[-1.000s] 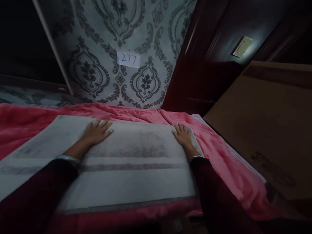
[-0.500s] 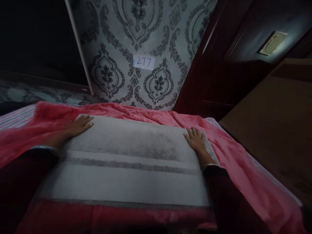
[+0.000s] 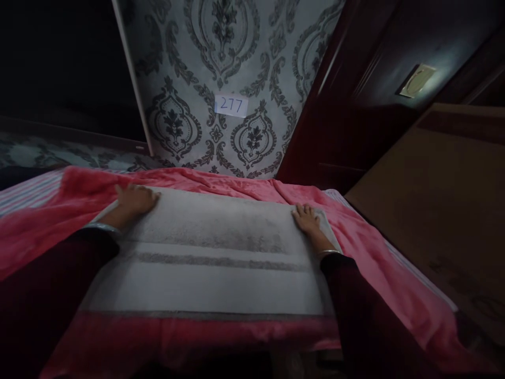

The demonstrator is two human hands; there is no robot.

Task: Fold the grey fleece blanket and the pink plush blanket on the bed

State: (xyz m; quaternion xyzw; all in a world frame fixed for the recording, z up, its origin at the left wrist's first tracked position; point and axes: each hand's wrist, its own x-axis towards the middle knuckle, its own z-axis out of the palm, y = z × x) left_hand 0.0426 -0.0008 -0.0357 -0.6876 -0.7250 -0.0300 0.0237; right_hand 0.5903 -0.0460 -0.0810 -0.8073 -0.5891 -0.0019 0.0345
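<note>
A folded light-grey towel point(image 3: 205, 287) with darker grey bands lies flat, its long side running across in front of me. At its far left corner my left hand point(image 3: 136, 201) rests on the cloth, fingers apart and partly bent, with the thumb side turned toward the middle. My right hand point(image 3: 309, 220) lies flat near the far right corner, its fingers spread and pointing away from me. Neither hand lifts the towel. Under it is a pink-red plush blanket point(image 3: 177, 335), slightly wrinkled along the back.
Striped cloth point(image 3: 33, 192) shows beyond the blanket's left edge. A large cardboard box point(image 3: 445, 210) stands close on the right. Behind are a patterned wall with a paper marked 277 point(image 3: 231, 105), a dark screen point(image 3: 67, 68) at left and a dark red door point(image 3: 339, 121).
My left hand has moved right and turned, its fingers now more bent. My right hand stays flat at the far right corner. The view has shifted slightly.
</note>
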